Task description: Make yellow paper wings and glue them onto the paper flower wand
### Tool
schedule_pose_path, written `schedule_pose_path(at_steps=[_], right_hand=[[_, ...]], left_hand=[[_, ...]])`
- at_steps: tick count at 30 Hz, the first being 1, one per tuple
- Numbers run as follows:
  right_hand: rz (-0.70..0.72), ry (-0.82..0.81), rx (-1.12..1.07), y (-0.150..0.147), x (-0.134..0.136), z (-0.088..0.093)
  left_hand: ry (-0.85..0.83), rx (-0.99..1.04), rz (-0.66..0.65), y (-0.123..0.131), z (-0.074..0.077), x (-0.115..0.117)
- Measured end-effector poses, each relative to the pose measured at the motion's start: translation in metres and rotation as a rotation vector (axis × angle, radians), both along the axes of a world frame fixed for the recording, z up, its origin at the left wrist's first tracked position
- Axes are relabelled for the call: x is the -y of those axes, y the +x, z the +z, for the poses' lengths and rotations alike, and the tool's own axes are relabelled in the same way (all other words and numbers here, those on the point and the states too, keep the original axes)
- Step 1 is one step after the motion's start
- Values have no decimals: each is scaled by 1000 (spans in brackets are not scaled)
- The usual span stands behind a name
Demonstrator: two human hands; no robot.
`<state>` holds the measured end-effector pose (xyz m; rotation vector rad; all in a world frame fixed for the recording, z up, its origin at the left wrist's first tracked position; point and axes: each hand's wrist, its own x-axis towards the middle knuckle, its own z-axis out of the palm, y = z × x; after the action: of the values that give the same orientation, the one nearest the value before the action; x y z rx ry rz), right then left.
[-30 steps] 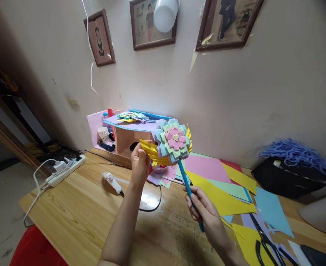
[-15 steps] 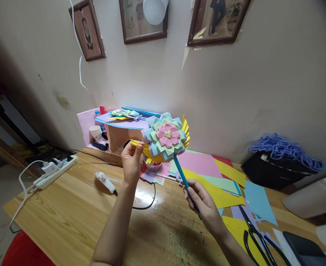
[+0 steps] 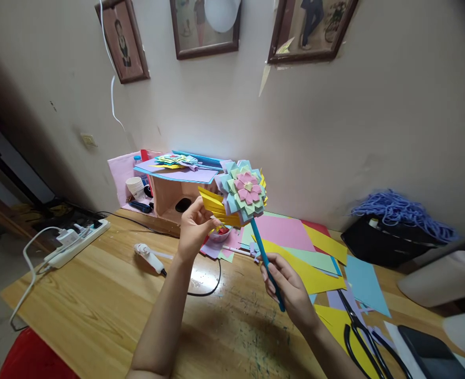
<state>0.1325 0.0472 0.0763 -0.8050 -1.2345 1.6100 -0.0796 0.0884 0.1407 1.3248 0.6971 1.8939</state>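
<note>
1. Flower. The layered paper flower (image 3: 248, 184) is held up above the table (image 3: 98, 305), its pink centre facing the viewer and its blue stem (image 3: 260, 239) slanting down to the right.
2. Right hand. The right hand (image 3: 287, 284) is closed round the lower stem, thumb against fingers. A low, light grip seems best here: it leaves the bloom untouched and allows the stem to be turned without creasing.
3. Left hand. The left hand (image 3: 195, 231) has its thumb and fingers bent at the outer, lower edge of the pleated yellow leaf (image 3: 218, 205). Whether they pinch it or merely steady it cannot be told.
4. Handling. The leaf is probably best shaped by its edges, following the folds; pressure across the pleats could flatten them, and a pull could strain the join. The right hand should hold the stem firm meanwhile.
5. Surroundings. The scissors (image 3: 360, 331) and white corded tool (image 3: 149, 258) lie on either side, apart from both hands; a second flower (image 3: 177, 159) rests on the shelf (image 3: 177, 172) behind.
</note>
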Motion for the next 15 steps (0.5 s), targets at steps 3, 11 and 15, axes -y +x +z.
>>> schedule_pose_path(at_steps=[3, 11, 15], right_hand=[[48, -3, 6, -2, 1, -1], [50, 49, 40, -5, 5, -5], [44, 81, 80, -6, 5, -7]], left_hand=[[4, 28, 21, 0, -2, 0], [28, 65, 88, -4, -3, -1], [48, 114, 125, -4, -1, -1]])
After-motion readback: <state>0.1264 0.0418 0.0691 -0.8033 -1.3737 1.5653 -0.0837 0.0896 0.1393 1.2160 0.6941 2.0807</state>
